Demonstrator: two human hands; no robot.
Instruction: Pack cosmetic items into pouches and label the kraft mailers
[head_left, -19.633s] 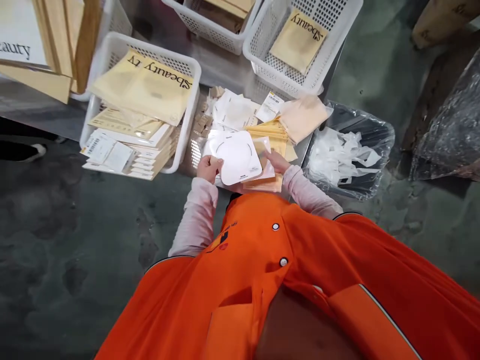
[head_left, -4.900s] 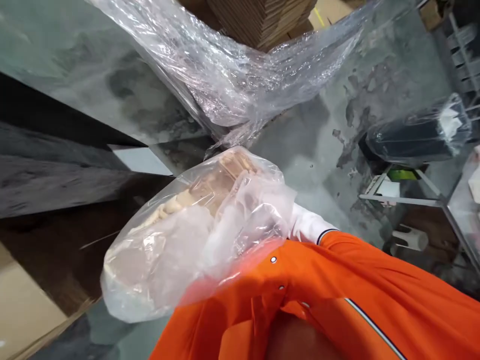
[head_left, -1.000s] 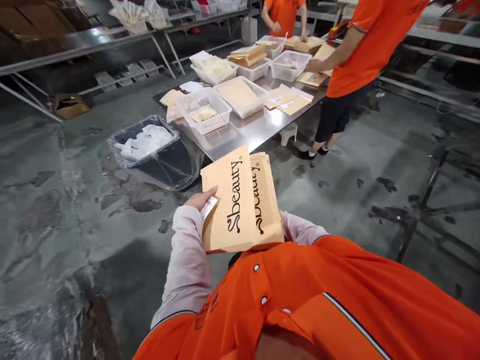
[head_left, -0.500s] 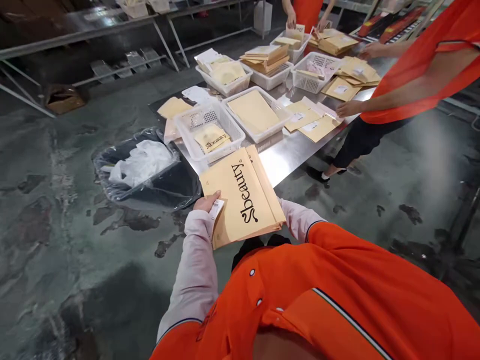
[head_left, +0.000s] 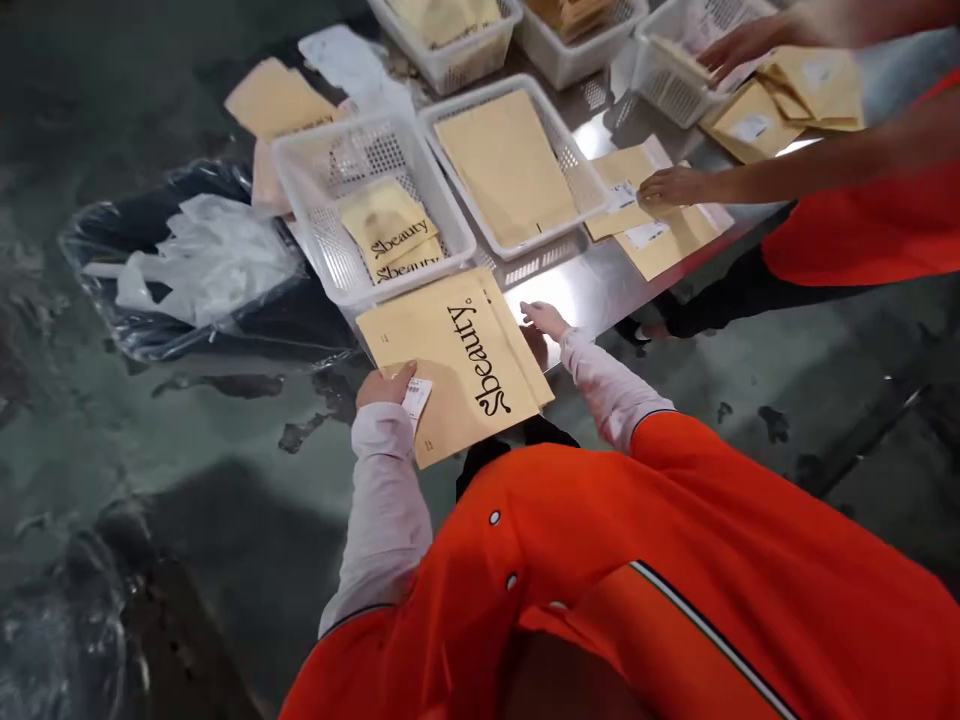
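Observation:
My left hand (head_left: 384, 386) grips the left edge of a small stack of kraft envelopes (head_left: 457, 370), its thumb on top beside a white barcode label (head_left: 418, 398). The upper envelope carries black "beauty" lettering, and the far end of the stack is at the table's edge. To the right of the stack is my right hand (head_left: 546, 320), empty, with its fingers apart over the steel table (head_left: 562, 282). Just beyond the stack stands a white basket (head_left: 322, 235) holding smaller envelopes (head_left: 394, 230) with the same lettering.
Another white basket (head_left: 581, 205) holds a large kraft envelope. A black bin (head_left: 300, 320) with a clear liner and white plastic (head_left: 217, 262) stands at left. A co-worker's hand (head_left: 675, 186) rests on labelled envelopes (head_left: 660, 245) at right. More baskets (head_left: 465, 70) stand behind.
My right hand has let go of the envelope stack and moved right, over the table. My left hand keeps its hold. The view has tilted down and come closer to the table.

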